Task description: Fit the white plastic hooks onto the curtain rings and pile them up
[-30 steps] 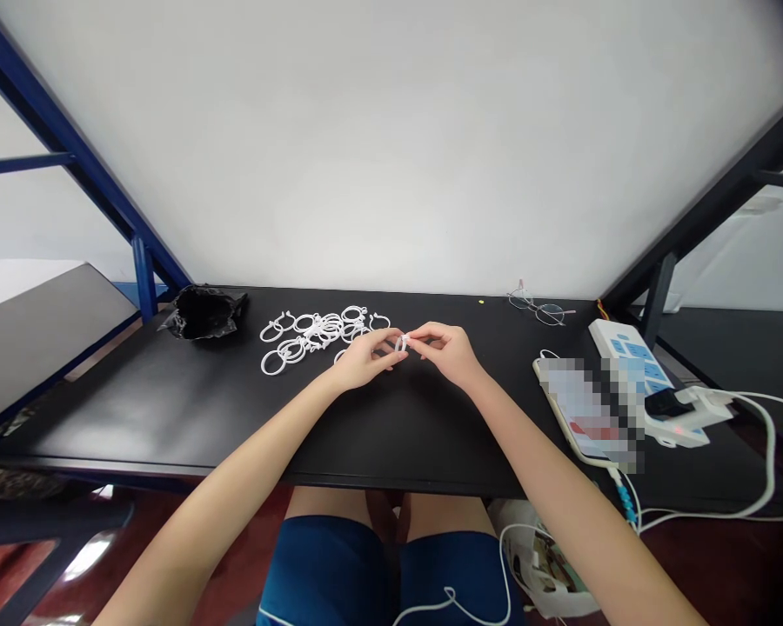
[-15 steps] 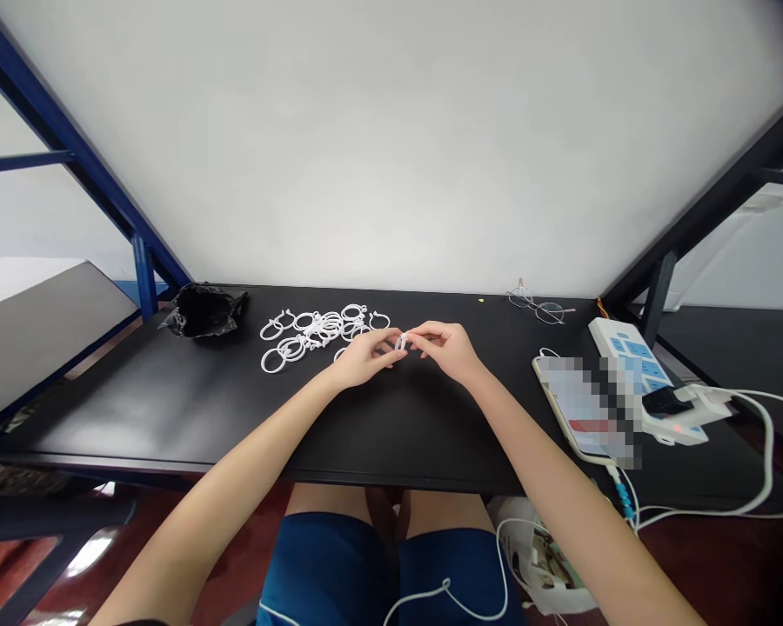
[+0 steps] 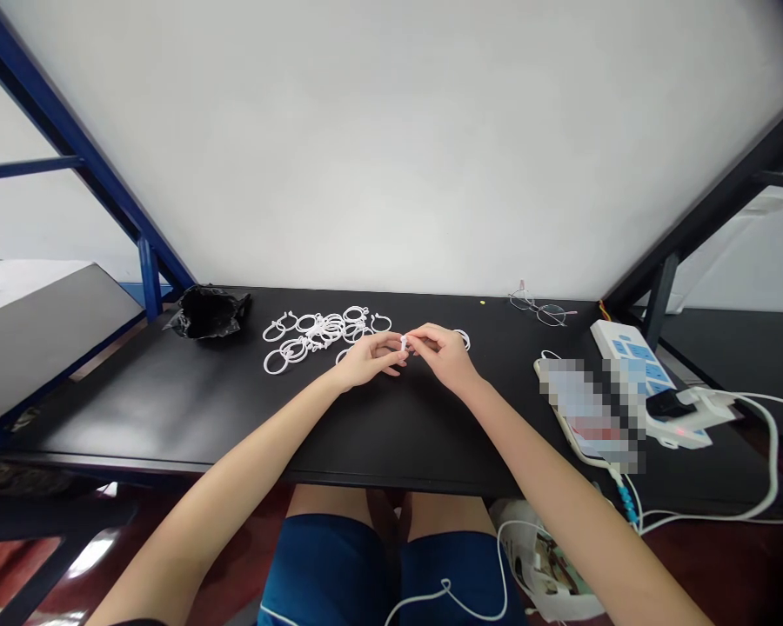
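Between my two hands, over the middle of the black table, is a small white plastic ring piece (image 3: 404,342), seen edge-on. My left hand (image 3: 369,358) pinches it from the left with thumb and fingers. From the right, the closed fingertips of my right hand (image 3: 445,352) grip its upper end. Behind my right hand shows the curve of a white ring (image 3: 465,338); whether it joins the held piece I cannot tell. Left of my hands lies a loose pile of white curtain rings (image 3: 330,327), several with small eyelets; my left hand hides part of one.
A crumpled black plastic bag (image 3: 210,313) stands open at the back left. Eyeglasses (image 3: 543,309) lie near the wall. To the right are a phone (image 3: 580,413) on a cable and a white power strip (image 3: 632,352) with plugs. Blue-black frame bars (image 3: 97,174) slope at both sides.
The held white piece has turned to a narrower, edge-on view. A white ring curve now shows behind my right hand, which has shifted slightly left. The view has moved a little.
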Action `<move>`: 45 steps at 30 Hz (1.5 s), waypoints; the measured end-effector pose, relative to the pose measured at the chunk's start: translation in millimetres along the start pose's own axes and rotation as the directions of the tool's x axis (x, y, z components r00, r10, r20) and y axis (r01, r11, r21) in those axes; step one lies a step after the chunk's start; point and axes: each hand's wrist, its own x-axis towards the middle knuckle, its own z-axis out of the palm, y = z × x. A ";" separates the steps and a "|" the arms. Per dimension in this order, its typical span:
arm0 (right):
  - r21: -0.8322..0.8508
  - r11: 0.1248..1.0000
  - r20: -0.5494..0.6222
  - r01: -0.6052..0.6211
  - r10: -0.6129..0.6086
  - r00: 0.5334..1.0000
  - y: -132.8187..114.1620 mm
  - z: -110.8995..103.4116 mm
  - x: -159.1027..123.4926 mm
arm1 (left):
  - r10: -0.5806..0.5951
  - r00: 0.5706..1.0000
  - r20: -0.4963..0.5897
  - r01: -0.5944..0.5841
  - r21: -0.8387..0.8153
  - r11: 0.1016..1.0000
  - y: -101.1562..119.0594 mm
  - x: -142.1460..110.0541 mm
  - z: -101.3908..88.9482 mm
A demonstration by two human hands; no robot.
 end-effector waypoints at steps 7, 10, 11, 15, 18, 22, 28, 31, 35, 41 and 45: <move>-0.037 0.999 -0.005 0.013 -0.013 1.000 2.4 -0.4 -0.2 | -0.005 1.000 -0.006 0.005 0.004 1.000 0.6 0.3 -1.0; -0.039 0.999 -0.012 0.008 -0.009 1.000 2.9 0.1 -0.3 | -0.005 1.000 -0.008 0.005 0.005 1.000 0.9 0.1 -0.9; -0.037 0.999 -0.017 0.005 -0.006 1.000 3.1 0.1 -0.3 | -0.005 1.000 -0.008 0.005 0.006 1.000 0.9 0.1 -0.9; -0.034 0.999 -0.017 0.004 -0.004 1.000 4.3 0.1 -0.2 | -0.005 1.000 -0.014 0.006 0.011 1.000 0.9 0.9 -1.0; -0.063 0.998 -0.017 0.030 -0.031 0.999 4.9 0.3 -0.9 | -0.012 1.000 -0.020 0.012 0.000 1.000 2.0 1.5 -1.3; -0.156 0.981 -0.024 0.114 -0.119 0.993 3.0 1.3 -3.0 | -0.021 0.999 -0.031 0.021 -0.014 1.000 5.1 1.4 -2.1; -0.184 0.974 -0.050 0.129 -0.140 0.989 -0.9 0.6 -4.0 | -0.030 0.999 -0.022 0.029 -0.011 1.000 6.6 1.2 -2.9; -0.191 0.975 -0.072 0.111 -0.127 0.989 0.0 2.1 -4.2 | -0.029 0.999 -0.024 0.029 0.002 1.000 7.0 0.9 -2.0; -0.064 0.998 -0.082 0.006 -0.011 0.997 1.5 7.1 -4.0 | -0.038 0.999 0.001 0.038 0.048 0.998 9.1 -0.3 -0.6; 0.192 0.973 -0.364 -0.127 0.191 0.912 5.6 -16.7 10.6 | 0.038 0.991 -0.128 -0.024 0.117 0.993 15.5 1.0 -11.5; 0.363 0.920 -0.622 -0.150 0.359 0.696 20.5 -55.3 20.5 | 0.024 0.978 -0.208 0.010 0.163 0.987 19.9 1.5 -19.9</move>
